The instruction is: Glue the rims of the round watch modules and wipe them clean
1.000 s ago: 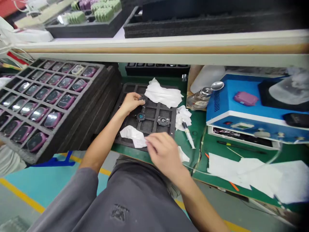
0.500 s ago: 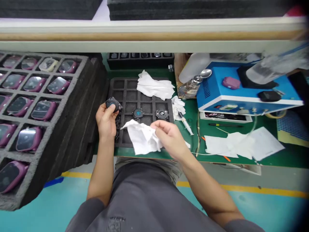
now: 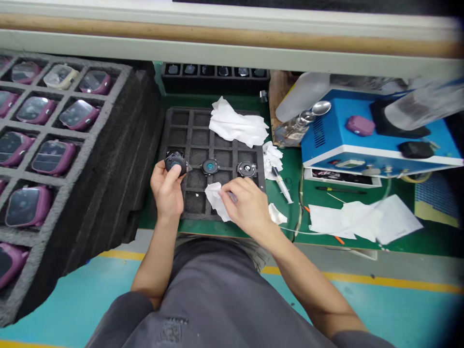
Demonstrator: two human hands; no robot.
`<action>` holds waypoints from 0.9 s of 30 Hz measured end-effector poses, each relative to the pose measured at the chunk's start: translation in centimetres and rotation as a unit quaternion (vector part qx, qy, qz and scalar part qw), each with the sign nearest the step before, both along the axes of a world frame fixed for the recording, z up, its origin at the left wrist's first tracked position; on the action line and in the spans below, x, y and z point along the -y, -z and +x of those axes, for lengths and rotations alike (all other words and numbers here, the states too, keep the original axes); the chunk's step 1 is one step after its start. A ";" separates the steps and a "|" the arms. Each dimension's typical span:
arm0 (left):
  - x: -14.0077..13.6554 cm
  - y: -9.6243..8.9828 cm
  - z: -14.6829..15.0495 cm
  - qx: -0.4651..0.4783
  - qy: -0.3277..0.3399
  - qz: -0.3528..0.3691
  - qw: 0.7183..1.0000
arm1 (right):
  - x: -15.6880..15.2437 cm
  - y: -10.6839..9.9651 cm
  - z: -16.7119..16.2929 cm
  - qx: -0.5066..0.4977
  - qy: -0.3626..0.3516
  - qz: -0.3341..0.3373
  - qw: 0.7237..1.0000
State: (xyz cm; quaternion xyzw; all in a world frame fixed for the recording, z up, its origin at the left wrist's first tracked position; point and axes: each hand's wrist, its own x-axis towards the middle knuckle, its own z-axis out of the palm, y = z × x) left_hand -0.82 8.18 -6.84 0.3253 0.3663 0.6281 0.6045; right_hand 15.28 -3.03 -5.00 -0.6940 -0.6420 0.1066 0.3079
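Note:
My left hand (image 3: 167, 188) is closed on a round black watch (image 3: 175, 163), its thumb resting on the face. It hovers at the left side of a dark foam tray (image 3: 198, 138) with square compartments. White tissue (image 3: 216, 200) is pinched in my right hand (image 3: 243, 202), over the front part of the tray. Between the hands a second round watch (image 3: 210, 166), with a blue mark on its face, sits in the tray. A third watch part (image 3: 247, 168), dark with a pale round centre, lies just beyond my right hand. Another white tissue (image 3: 239, 124) covers the tray's back right.
Stacked foam trays (image 3: 119, 125) holding purple square watches rise at the left. On the right are a syringe (image 3: 282, 185), a clear pump bottle (image 3: 295, 128), a blue machine (image 3: 333, 130) and white paper sheets (image 3: 362, 220). A shelf edge (image 3: 232, 48) runs across above.
The tissue in my right hand has been gathered into a smaller bunch, and its hanging part has shrunk. My left hand still holds the watch. The whole view has shifted slightly.

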 end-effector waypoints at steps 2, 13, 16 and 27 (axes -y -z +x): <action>-0.1 0.2 -0.1 0.002 -0.005 0.000 1.000 | -0.3 -1.9 0.3 -0.078 -0.015 0.022 0.997; -0.2 0.1 -0.3 -0.001 -0.009 -0.004 1.000 | -1.7 -9.2 1.3 -0.160 -0.118 0.050 0.979; -0.2 0.1 -0.4 -0.005 -0.011 -0.005 1.000 | -2.4 -9.4 1.8 -0.225 -0.097 0.027 0.969; -0.2 0.3 -0.2 -0.021 -0.014 0.006 1.000 | -3.1 -11.3 2.3 -0.301 -0.213 -0.031 0.929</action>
